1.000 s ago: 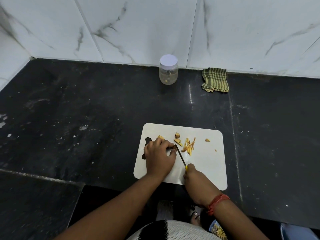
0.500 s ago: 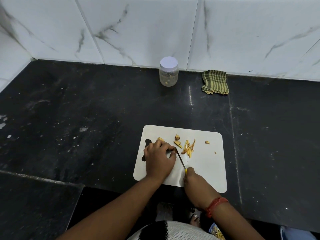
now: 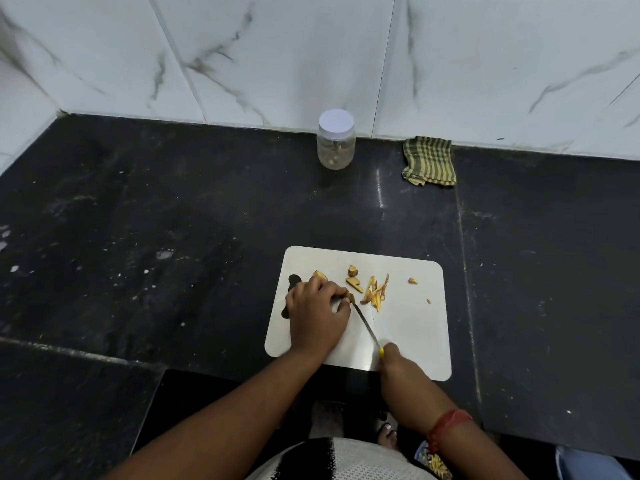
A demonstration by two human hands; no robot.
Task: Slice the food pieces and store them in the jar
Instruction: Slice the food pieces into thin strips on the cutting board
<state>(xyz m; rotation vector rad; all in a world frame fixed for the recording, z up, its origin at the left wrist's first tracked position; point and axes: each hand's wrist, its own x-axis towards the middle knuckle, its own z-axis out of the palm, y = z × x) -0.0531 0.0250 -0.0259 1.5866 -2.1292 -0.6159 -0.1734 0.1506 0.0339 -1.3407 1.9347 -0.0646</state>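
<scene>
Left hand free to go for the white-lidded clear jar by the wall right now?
Probably not yet: the left hand pins a food piece at the knife blade. The black counter toward the white-lidded clear jar looks unobstructed.

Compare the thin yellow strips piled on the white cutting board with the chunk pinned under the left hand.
The thin yellow strips are already cut, long and slender; the chunk is thicker, brownish and mostly hidden. The strips lie loose in a small pile right of the knife blade; the chunk is held by the left hand at the blade's tip, while the right hand grips the yellow handle. Both sit on the white cutting board.
</scene>
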